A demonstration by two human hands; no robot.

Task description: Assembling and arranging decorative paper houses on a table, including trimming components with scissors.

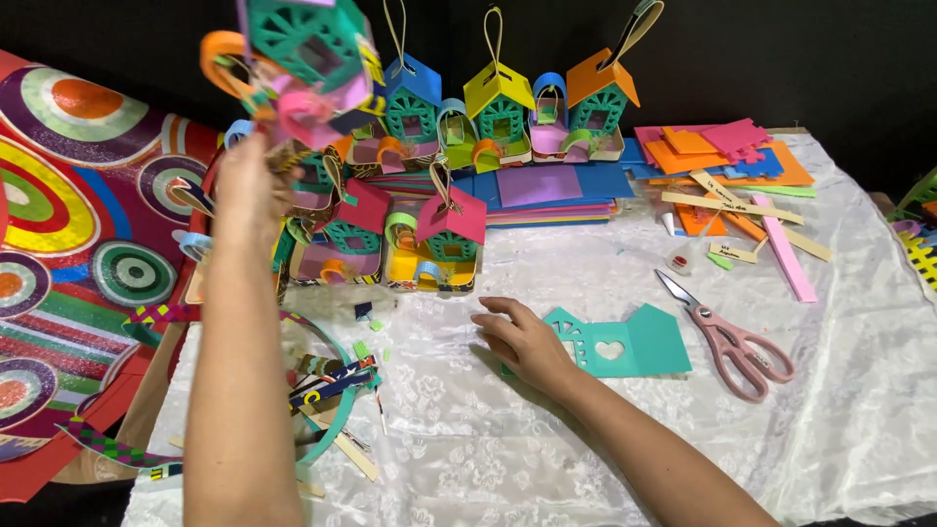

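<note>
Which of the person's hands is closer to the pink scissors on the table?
The right hand. It rests on the teal foam cutout, just left of the pink scissors. The left hand is raised far off, holding up a small craft house.

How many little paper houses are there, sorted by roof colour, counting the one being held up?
Blue-roofed house: 1
Yellow-roofed house: 1
Orange-roofed house: 1
Red-roofed house: 1
Pink-roofed house: 1
Teal house held up by the left hand: 1
Total: 6 clearly seen; the arm may hide more.

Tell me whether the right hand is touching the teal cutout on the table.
Touching. The head view shows the right hand resting on the left part of the teal cutout, covering its edge with no gap.
</note>
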